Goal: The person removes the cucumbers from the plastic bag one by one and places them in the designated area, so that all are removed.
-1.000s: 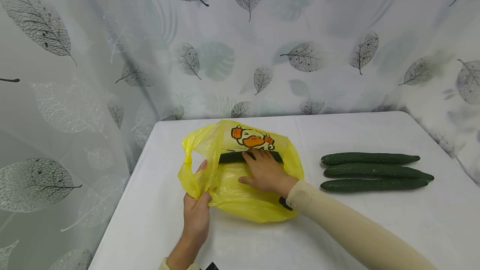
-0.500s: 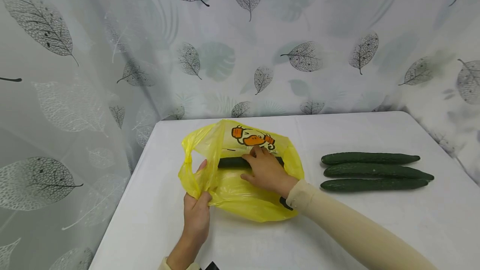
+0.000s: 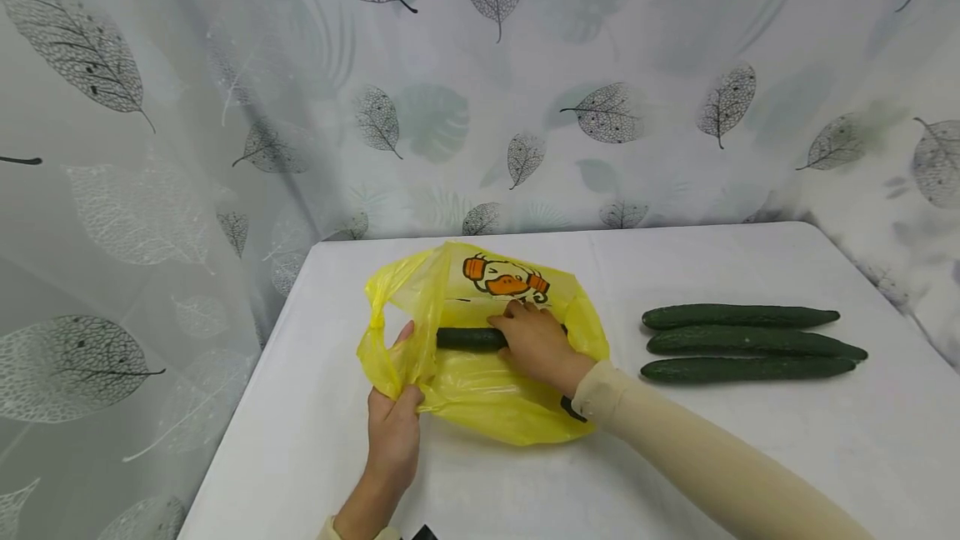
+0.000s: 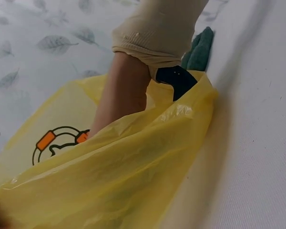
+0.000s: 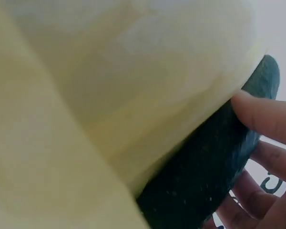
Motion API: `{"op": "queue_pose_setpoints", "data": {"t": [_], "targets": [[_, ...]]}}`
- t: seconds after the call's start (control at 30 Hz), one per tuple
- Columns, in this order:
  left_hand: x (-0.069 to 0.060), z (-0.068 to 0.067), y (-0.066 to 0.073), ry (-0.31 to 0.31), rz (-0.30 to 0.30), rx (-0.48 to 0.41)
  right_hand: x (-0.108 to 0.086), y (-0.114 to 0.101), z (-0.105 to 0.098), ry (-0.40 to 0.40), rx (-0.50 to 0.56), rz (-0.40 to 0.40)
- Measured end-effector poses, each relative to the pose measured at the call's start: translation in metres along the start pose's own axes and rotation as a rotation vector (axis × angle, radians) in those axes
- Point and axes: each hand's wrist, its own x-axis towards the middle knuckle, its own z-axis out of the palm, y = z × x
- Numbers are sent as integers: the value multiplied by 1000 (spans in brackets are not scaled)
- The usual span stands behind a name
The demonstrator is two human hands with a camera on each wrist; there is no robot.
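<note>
A yellow plastic bag (image 3: 487, 422) with a duck print lies on its side, its mouth spread toward me. My left hand (image 3: 393, 436) grips the bag's near-left edge, some fingers hidden behind the plastic. Inside the mouth lies a dark green cucumber (image 3: 467, 339), roughly crosswise. My right hand (image 3: 536, 346) reaches into the bag and holds this cucumber near its right part. In the right wrist view, the thumb presses one side of the cucumber (image 5: 195, 176) and the fingers curl round the other. The left wrist view shows the bag (image 4: 114, 176) covering most of the right hand.
Three more cucumbers (image 3: 753, 342) lie side by side on the white table (image 3: 750, 448), right of the bag. A leaf-print curtain (image 3: 480, 107) hangs behind and along the left. A dark wrist device (image 4: 178, 78) sits at my right cuff.
The cucumber in the bag has come nearer to me, and my right hand has shifted slightly with it, fingers curling more around it. The left hand and the three cucumbers stay put.
</note>
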Motion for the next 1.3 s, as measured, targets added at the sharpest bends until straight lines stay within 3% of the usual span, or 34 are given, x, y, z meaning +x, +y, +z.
{"op": "queue_pose_setpoints", "data": {"t": [0.27, 0.6, 0.9, 1.13, 1.3], "targets": [[-1, -1, 1, 7, 3, -3, -1, -5, -1, -22, -12, 18], [0, -3, 1, 36, 29, 16, -6, -6, -20, -120, 106, 85], [1, -5, -1, 128, 143, 18, -12, 0, -28, -121, 225, 9], [0, -6, 1, 159, 90, 29, -20, 4, -33, -89, 373, -20], [1, -7, 0, 147, 114, 19, -26, 6, -40, -98, 488, -22]]}}
